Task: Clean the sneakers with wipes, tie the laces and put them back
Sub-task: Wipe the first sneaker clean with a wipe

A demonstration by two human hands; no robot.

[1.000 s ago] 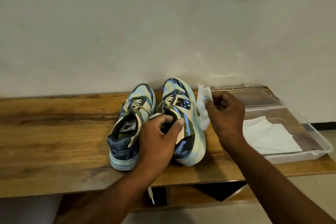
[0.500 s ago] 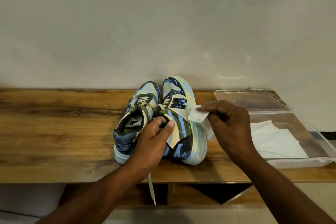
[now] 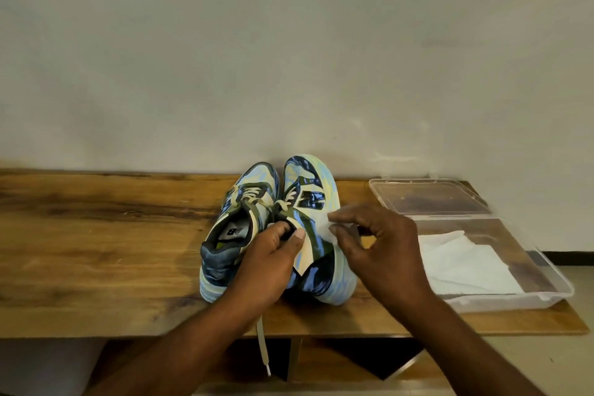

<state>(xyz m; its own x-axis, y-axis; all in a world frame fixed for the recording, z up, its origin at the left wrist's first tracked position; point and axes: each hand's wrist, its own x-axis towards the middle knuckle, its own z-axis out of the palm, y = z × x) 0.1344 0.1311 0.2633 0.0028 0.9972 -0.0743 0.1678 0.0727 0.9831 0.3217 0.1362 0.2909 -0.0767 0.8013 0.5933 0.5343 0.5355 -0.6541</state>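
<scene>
- Right sneaker (image 3: 316, 235) sits tilted on the wooden bench (image 3: 96, 251), touching its mate (image 3: 234, 228).
- Left hand (image 3: 273, 257) grips its collar; right hand (image 3: 379, 244) pinches a wipe (image 3: 328, 231) against its side.
- Risk: the dangling lace (image 3: 262, 344) could snag, and hard rubbing may tip the shoe.

Dim, soft light; right hand (image 3: 382, 247) slightly blurred, edges perhaps bowed.

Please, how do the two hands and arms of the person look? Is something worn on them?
Both forearms are bare, with no sleeves in view. The left hand and the right hand carry no gloves, and no ring, watch or bracelet shows. The fingers have short nails. No markings can be seen.
</scene>
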